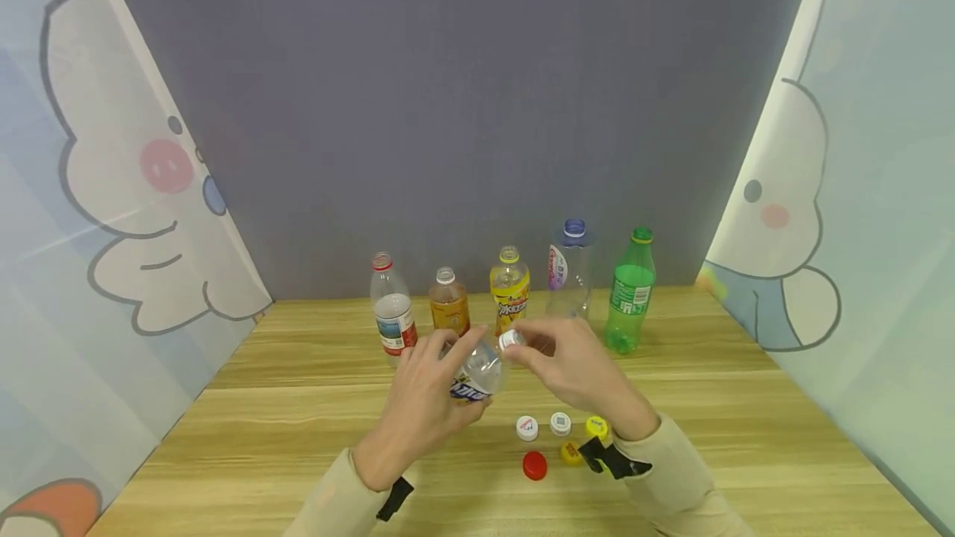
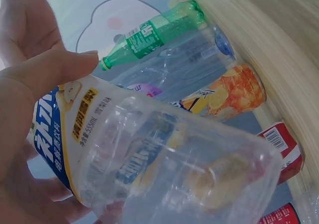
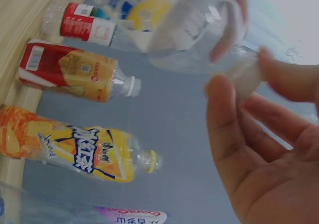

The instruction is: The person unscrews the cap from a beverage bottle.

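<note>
In the head view, my left hand (image 1: 427, 384) grips a clear plastic drink bottle (image 1: 483, 367) with a blue-and-white label. The bottle is tilted, its neck toward my right hand. Thumb and fingers wrap the labelled part of the bottle (image 2: 164, 154) in the left wrist view. My right hand (image 1: 578, 367) pinches a white bottle cap (image 1: 511, 340) at the bottle's mouth end. In the right wrist view the cap (image 3: 245, 77) is blurred between thumb and fingers; whether it is threaded on, I cannot tell.
Behind my hands stand a red-labelled bottle (image 1: 394, 317), an orange-brown tea bottle (image 1: 449, 305), a yellow-labelled bottle (image 1: 511, 292), a clear bottle with a blue neck (image 1: 573, 276) and a green bottle (image 1: 631, 292). Several loose caps, including a red cap (image 1: 534, 465), lie on the wooden table (image 1: 261, 421).
</note>
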The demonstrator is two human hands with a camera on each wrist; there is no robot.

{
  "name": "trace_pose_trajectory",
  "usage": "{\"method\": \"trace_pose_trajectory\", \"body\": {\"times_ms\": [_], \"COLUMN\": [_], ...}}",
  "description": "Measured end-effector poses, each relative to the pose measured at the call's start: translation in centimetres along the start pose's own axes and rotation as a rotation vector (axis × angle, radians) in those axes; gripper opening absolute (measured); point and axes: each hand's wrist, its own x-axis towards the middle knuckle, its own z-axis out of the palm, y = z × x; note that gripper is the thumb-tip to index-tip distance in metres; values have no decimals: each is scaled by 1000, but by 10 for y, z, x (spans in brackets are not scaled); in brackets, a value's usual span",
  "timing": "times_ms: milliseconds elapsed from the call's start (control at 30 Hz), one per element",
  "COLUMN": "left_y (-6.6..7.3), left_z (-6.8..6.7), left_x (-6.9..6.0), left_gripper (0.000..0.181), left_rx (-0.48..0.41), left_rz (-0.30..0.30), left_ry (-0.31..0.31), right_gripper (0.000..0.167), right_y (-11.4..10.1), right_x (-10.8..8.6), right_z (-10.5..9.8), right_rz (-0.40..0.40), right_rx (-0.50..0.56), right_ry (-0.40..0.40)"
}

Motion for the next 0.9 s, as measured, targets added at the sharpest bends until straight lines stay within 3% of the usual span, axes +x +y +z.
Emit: {"method": "trace_pose_trajectory", "body": {"times_ms": [167,300,400,533,900], "left_y": [0,2,3,4,1], "left_z": [-3,-4,-4,-3,-1], "left_x": [1,1,1,1,-1], "left_gripper": [94,95,95,95,94], "left_rx": [23,55,69,82,60], "left_rz": [-5,7,15,22,14], "left_ry": [16,16,14,12,9], "right_gripper": [31,36,33,28,13], "right_y": [-4,-7,-8,-9,-1], "right_x": [1,-1,-2,-2,-2], "right_z": [4,5,5,5,5], "right_rz": [133,241,270,244,39], "right_rx": [-26,8,36,26,-26], "right_ry": [63,53,35,26,-4]}}
